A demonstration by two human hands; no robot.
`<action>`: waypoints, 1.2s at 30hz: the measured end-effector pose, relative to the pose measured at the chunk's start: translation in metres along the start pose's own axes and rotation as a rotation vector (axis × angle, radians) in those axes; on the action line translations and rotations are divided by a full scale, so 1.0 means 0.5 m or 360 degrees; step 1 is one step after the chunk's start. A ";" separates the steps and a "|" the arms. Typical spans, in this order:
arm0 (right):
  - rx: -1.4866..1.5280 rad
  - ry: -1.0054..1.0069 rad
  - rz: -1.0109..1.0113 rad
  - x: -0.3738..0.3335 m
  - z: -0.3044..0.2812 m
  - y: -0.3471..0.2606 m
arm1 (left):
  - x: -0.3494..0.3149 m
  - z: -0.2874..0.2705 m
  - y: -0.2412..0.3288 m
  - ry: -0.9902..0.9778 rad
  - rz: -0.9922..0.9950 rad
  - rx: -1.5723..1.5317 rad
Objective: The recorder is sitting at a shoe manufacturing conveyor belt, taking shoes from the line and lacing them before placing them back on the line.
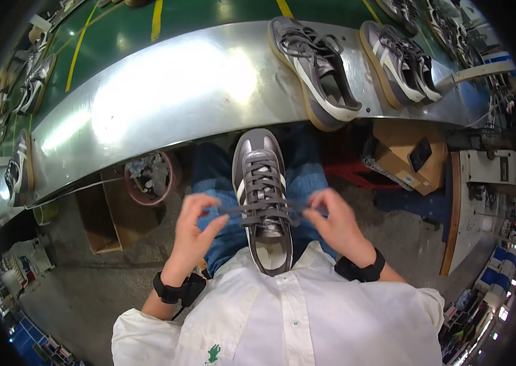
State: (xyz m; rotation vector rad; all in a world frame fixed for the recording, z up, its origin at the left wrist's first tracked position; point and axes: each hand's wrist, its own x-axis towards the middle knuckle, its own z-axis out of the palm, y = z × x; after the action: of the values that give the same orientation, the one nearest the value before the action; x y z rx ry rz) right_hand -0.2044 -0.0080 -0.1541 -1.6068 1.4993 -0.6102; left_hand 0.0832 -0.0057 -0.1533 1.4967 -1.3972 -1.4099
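A grey sneaker with white side stripes rests on my lap, toe pointing away and heel against my shirt. Its dark grey shoelace criss-crosses the tongue, and loose lengths stretch out to both sides, blurred by motion. My left hand is left of the shoe, with one lace length between thumb and fingers. On the other side, my right hand has its thumb and fingers closed near the opposite lace length; the fingertips are partly smeared. Black bands circle both wrists.
Ahead lies a shiny metal ledge bearing a laced sneaker and a pair of sneakers. Beyond it runs a green conveyor belt. Below stand a pink bin, a cardboard box and a white machine.
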 end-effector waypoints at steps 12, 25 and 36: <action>-0.0716 0.0191 -0.1038 0.063 0.034 -0.169 | 0.025 0.033 0.114 -0.0268 0.0909 0.0946; 0.0191 0.0432 -0.0199 0.031 -0.040 -0.102 | 0.007 -0.001 0.080 -0.0369 -0.0390 0.0539; 0.1856 -0.0423 0.0447 0.073 -0.016 -0.143 | 0.029 0.021 0.074 -0.0343 0.0076 -0.0272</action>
State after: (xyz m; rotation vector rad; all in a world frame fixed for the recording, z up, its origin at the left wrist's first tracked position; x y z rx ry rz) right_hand -0.1645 -0.0499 -0.0979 -0.5291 0.8320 -0.8388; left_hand 0.0614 -0.0255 -0.1250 1.2252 -1.3893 -1.6546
